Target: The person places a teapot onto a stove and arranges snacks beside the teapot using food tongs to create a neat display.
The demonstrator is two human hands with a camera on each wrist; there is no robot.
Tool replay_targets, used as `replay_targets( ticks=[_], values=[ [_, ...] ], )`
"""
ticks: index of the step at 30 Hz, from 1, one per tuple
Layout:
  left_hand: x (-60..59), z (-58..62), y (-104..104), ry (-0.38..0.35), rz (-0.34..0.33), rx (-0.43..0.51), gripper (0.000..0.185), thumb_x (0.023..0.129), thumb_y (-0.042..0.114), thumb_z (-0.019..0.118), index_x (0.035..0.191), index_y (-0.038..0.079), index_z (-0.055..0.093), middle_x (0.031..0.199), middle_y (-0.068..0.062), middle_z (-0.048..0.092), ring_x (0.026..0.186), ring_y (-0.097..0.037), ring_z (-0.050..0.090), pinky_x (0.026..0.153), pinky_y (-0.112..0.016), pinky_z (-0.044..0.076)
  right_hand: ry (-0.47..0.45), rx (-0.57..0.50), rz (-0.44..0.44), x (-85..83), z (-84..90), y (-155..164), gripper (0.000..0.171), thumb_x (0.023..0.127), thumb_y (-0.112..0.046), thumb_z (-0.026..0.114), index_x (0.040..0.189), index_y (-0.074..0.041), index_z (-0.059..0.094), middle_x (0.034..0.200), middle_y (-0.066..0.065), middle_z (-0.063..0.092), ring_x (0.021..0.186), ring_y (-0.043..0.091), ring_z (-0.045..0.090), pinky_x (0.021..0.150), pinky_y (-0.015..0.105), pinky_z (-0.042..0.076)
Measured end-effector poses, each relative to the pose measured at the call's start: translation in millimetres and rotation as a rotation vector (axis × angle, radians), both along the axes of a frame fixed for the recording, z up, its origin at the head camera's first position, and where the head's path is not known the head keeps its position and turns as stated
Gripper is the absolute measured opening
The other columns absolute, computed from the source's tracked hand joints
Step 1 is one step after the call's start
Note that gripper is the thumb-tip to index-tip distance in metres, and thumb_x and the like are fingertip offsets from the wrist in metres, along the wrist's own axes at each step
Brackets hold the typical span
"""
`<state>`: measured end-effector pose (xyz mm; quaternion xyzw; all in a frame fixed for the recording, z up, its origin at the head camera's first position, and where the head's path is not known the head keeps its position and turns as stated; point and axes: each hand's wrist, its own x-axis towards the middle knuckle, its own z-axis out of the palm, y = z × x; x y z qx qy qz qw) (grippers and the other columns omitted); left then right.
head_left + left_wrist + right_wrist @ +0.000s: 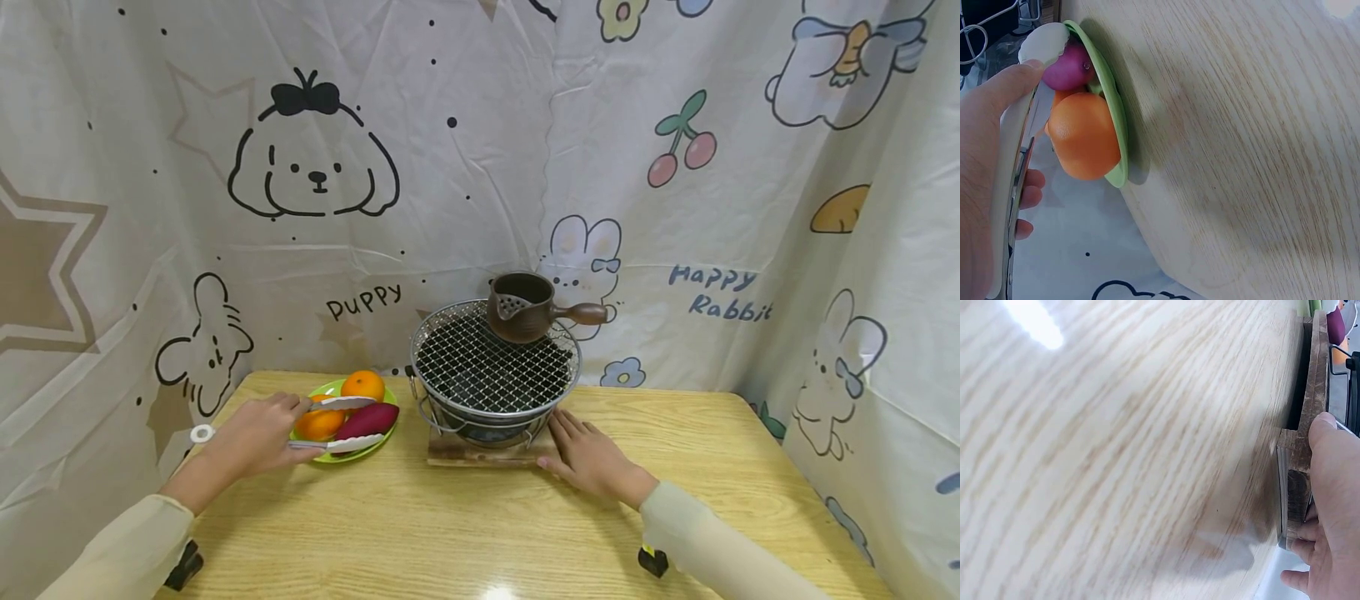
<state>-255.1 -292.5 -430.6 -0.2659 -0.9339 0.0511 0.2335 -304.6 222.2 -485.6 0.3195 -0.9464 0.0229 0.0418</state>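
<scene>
Steadying the grill's wooden base (480, 452) on the counter (465, 525) with the flat, spread right hand (592, 458), left hand (251, 435) gripping tongs (341, 425) straddling the sweet potato (367, 421) on the green plate (356, 454).

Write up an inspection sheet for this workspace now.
Surface: pale wooden table, glare spot at near edge.
Job's things: white-tipped metal tongs straddling purple sweet potato on round green plate with two oranges.
Clutter: round mesh-topped grill on wooden base, brown clay side-handled pot on it.
Grippers: left hand grips tongs; right hand rests flat against base.
Cables: nothing seen on table.
Surroundings: cartoon-printed white cloth backdrop.
</scene>
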Motion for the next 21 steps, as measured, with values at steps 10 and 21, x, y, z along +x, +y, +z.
replay_targets(
  ticks=[10, 21],
  values=[
    [-0.8, -1.0, 0.2, 0.011, -0.011, 0.012, 0.067, 0.072, 0.054, 0.086, 0.11, 0.0, 0.073, 0.094, -0.015, 0.071, 0.078, -0.029, 0.069, 0.063, -0.043, 0.06, -0.016, -0.01, -0.003, -1.3, -1.1, 0.3, 0.079, 0.105, -0.053, 0.046, 0.153, 0.008, 0.035, 0.162, 0.028, 0.03, 0.149, 0.046, 0.035, 0.115, 0.06, 0.039],
    [-1.7, -3.6, -0.3, 0.018, -0.013, 0.008, 0.066, 0.072, 0.054, 0.085, 0.109, 0.001, 0.073, 0.089, -0.012, 0.069, 0.071, -0.025, 0.066, 0.059, -0.04, 0.058, -0.025, -0.017, -0.005, -0.8, -2.0, -0.2, 0.079, 0.105, -0.053, 0.047, 0.153, 0.008, 0.035, 0.162, 0.028, 0.031, 0.148, 0.046, 0.036, 0.115, 0.06, 0.039]
  ],
)
